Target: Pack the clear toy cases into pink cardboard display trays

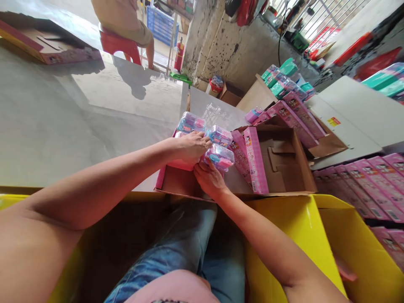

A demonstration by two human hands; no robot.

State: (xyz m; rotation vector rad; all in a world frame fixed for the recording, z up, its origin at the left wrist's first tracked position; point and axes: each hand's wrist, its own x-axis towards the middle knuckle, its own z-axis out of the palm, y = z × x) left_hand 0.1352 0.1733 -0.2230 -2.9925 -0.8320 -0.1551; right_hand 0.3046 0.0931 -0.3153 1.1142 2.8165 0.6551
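Several clear plastic-wrapped packs with pink, purple and blue contents stand in an open pink cardboard box [179, 181] at the table's front edge. My left hand [191, 147] lies over the packs on the left, its bent fingers pressed together at the gap in the middle. What those fingertips hold, if anything, is hidden. Just below it, my right hand [211, 179] is closed on the near right pack [221, 156], thumb at its left side. Behind that sits another wrapped pack [219, 135], and a further pack [191, 122] is at the back left.
Right of my hands, an open brown carton [284, 160] has pink printed boxes [255, 160] leaning at its left side. Yellow bins [284, 227] flank my legs. More pink boxes [362, 185] are stacked far right. Across the table, a person sits on a red stool [120, 42].
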